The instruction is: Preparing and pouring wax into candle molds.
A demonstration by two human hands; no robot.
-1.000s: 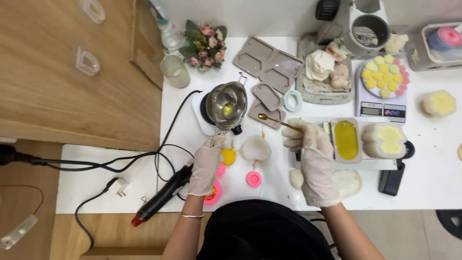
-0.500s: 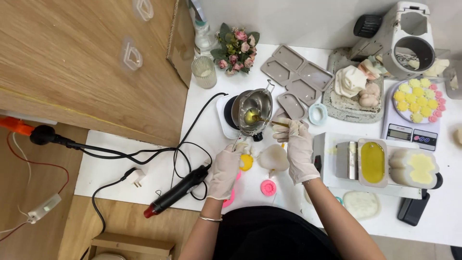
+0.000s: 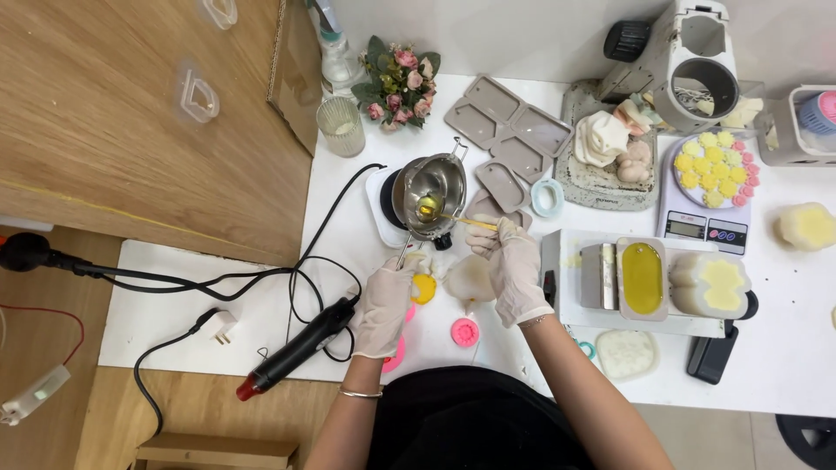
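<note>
Gloved hands dip a small spoon into a metal melting pot on a white table.

The white table [image 3: 784, 365] carries a grey mould tray [image 3: 509, 130], a scale [image 3: 704, 228] and, near its left edge, the metal pot [image 3: 428, 193] on a small round heater, with a little yellow liquid in its bottom. The pot looks rigid, probably hot and prone to tip; its long thin handle toward the person is the place to take it. The left hand [image 3: 383, 305] has its fingers curled shut at that handle's end, apparently gripping it. The right hand [image 3: 511, 268] pinches the spoon [image 3: 461, 219], light, stiff and slim, by its tail end, bowl down in the liquid. Against half a second earlier, the view has swung a little; hands, spoon and pot are placed about as they were.
</note>
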